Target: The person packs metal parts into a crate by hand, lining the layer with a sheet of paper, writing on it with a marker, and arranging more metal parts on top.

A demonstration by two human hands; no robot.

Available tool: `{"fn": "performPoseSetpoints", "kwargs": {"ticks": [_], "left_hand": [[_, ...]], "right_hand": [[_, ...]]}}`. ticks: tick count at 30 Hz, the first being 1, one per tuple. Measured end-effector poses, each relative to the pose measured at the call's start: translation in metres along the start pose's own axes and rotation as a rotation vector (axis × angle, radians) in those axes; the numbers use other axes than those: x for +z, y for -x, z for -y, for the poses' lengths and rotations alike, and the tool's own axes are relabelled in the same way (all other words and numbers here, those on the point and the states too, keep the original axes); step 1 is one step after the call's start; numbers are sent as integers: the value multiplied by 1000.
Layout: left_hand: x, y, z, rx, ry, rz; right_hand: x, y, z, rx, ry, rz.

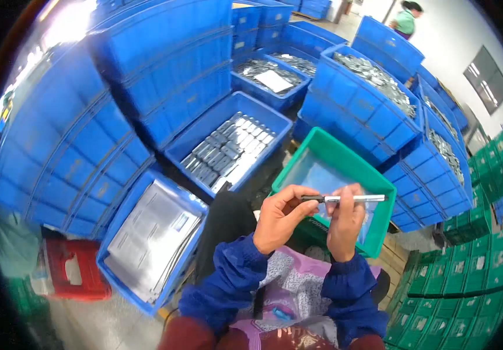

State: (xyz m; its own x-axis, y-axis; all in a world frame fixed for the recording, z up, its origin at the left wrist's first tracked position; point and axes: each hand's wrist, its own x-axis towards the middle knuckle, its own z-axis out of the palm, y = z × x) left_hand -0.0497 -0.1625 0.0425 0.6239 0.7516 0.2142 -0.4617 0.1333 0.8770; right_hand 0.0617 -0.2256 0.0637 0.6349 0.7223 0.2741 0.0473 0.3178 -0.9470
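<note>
We held a thin metal strip level in front of us, above our lap and over the near edge of a green tray. Our left hand pinched the strip's dark left end, its fingers closed narrowly around it. Our right hand gripped the strip from behind near its middle, fingers curled over it, while the bright right end stuck out past them. Both our sleeves were dark blue.

The green tray lay just beyond our hands, and we could not tell what lay inside it. To our left, near our knee, a blue crate held flat grey sheets. Beside that sat a red stool on the floor. Further out, an open blue crate carried rows of small metal parts. Behind it and to the right, more blue crates were heaped with loose metal pieces. Stacks of green crates stood at the far right. In the distance another person in a green top stood by the wall.
</note>
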Motion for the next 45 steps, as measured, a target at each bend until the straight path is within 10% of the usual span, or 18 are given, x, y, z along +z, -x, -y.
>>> {"fn": "performPoseSetpoints", "kwargs": {"ticks": [10, 14, 22, 28, 30, 37, 45], "left_hand": [[-64, 84, -56, 147, -114, -340], [-164, 87, -58, 171, -300, -775], [-377, 157, 94, -192, 151, -1185], [-391, 183, 138, -436, -269, -1514], [-380, 187, 133, -532, -1020, -1409], [-288, 78, 47, -490, -726, -1157], [-277, 35, 58, -466, -650, -988]], "right_hand": [[75, 27, 2, 233, -38, 700], [81, -19, -8, 230, 94, 951], [103, -147, -228, 61, 855, 1112], [170, -123, -433, -693, 1044, 1396], [191, -113, -471, -890, 1082, 1504], [197, -88, -525, -1256, 1187, 1553], [195, -78, -558, -1104, 863, 1450]]}}
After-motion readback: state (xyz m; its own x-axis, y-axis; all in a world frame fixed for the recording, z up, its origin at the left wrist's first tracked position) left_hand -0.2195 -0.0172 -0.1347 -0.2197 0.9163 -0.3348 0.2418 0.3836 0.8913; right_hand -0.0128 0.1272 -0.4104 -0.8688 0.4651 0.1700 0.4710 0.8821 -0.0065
